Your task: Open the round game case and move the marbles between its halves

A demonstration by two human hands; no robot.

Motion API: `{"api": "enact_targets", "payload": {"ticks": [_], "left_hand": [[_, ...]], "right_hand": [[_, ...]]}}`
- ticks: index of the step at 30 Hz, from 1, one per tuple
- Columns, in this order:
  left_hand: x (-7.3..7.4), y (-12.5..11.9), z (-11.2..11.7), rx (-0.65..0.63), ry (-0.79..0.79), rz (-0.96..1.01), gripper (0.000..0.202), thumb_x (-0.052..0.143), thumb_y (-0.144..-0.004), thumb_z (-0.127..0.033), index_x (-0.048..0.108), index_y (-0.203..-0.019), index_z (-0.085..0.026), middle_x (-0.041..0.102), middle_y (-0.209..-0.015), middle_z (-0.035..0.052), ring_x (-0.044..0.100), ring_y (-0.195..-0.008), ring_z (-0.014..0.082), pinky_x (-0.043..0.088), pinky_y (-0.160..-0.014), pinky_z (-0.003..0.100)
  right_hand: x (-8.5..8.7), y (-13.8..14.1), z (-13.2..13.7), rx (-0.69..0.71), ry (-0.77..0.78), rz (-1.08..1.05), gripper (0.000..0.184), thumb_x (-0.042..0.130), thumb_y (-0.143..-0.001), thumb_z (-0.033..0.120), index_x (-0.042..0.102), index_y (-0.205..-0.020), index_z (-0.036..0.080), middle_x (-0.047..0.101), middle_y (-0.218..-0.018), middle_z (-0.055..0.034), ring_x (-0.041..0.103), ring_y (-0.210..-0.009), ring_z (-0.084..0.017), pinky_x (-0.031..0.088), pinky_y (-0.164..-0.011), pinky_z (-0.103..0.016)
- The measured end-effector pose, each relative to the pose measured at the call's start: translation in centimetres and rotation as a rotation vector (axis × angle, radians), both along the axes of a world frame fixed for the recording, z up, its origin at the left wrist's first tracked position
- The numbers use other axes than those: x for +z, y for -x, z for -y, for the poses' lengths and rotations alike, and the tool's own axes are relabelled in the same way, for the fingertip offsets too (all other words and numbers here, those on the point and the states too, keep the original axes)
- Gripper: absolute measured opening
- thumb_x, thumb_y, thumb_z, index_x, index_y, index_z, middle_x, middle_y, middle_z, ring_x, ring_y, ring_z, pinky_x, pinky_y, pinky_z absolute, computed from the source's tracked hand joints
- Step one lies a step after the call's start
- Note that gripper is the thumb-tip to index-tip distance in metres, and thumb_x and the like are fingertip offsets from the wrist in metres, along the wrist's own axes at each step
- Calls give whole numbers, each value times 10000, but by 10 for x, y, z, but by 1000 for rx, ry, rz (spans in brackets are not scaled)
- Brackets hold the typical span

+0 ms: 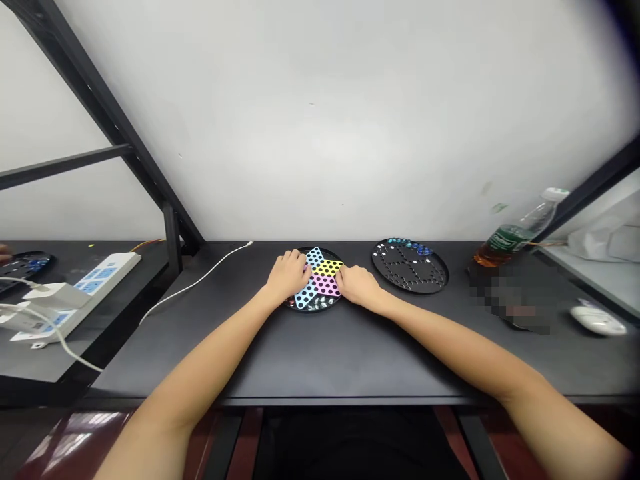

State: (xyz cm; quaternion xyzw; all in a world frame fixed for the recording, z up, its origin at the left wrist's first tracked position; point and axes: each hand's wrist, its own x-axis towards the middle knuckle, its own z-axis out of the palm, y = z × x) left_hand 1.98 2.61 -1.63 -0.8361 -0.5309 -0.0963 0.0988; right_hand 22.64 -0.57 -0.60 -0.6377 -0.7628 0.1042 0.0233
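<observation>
A round game board [319, 280] with a star of blue, yellow and pink holed panels lies on the black desk [320, 353]. My left hand [289, 273] rests on its left side, fingers curled over the board. My right hand [356, 284] sits at its right edge, fingers bent against the pink panel. What either hand pinches, if anything, is too small to see. Small marbles lie along the board's near rim.
A second round black board [410, 265] with a few blue and white marbles lies to the right. A tilted drink bottle [517, 230], a white mouse [597, 320], a white cable [200, 280] and a power strip [75, 297] on the left shelf are nearby.
</observation>
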Motion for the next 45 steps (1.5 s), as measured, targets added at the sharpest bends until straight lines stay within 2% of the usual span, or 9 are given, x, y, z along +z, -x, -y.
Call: {"api": "enact_targets", "payload": {"ticks": [10,15,20,24,27,30,34,38,45], "left_hand": [[-2,0,0,15,-35,10,267,395,-992,-296,627,-1011,-165,623,-1078,152,564,-1039,301,460,-850,421],[-2,2,-1,1,-8,29,299,380,-999,-325,630,-1023,-162,618,-1087,160,557,-1045,309,459,-861,438],[-2,3,-2,-7,11,41,286,392,-997,-335,633,-1007,-180,616,-1094,146,550,-1053,296,456,-876,428],[-2,4,-3,-15,6,34,289,392,-999,-341,631,-999,-178,614,-1091,142,549,-1041,291,456,-867,425],[-3,4,-3,-16,-5,22,290,387,-1000,-341,629,-991,-181,614,-1093,141,550,-1035,288,458,-862,424],[-2,5,-4,-11,6,27,275,400,-996,-341,629,-996,-190,615,-1097,133,551,-1042,283,461,-866,419],[-2,5,-4,-15,14,35,275,398,-994,-337,627,-994,-184,613,-1092,138,552,-1037,288,461,-866,431],[-2,4,-4,-21,21,44,279,397,-995,-339,627,-985,-181,607,-1101,145,548,-1051,296,455,-876,439],[-3,5,-5,-30,17,50,273,401,-994,-330,628,-998,-178,603,-1113,146,544,-1064,298,451,-888,440]], "right_hand": [[-8,0,-4,-47,1,-90,564,281,-1028,469,748,-937,165,737,-1017,-176,696,-952,-300,494,-827,-370],[-6,-13,-20,-101,-39,-412,509,416,-995,486,566,-610,189,607,-640,-63,615,-673,-200,445,-640,-275],[17,-42,-41,-302,509,-1280,347,487,-977,400,451,-692,205,398,-567,47,278,-426,-67,192,-355,-164],[30,-61,-49,-343,817,-1574,164,553,-916,258,500,-782,179,507,-699,-1,362,-482,-56,174,-328,-110],[23,-60,-47,-341,702,-1472,205,562,-912,303,517,-754,180,438,-628,33,321,-462,-64,153,-333,-138],[8,-50,-40,-251,295,-1082,308,553,-930,397,584,-717,176,396,-530,48,342,-455,-88,226,-391,-192],[0,-34,-26,26,-116,-417,364,510,-963,433,706,-798,174,696,-756,-62,634,-757,-197,438,-664,-258],[2,-21,-13,74,-112,-71,385,441,-999,431,712,-1050,163,735,-1078,-148,677,-989,-263,464,-827,-304],[4,-5,1,83,-35,56,448,317,-1032,420,662,-1111,146,718,-1054,-197,693,-971,-339,494,-821,-402]]}}
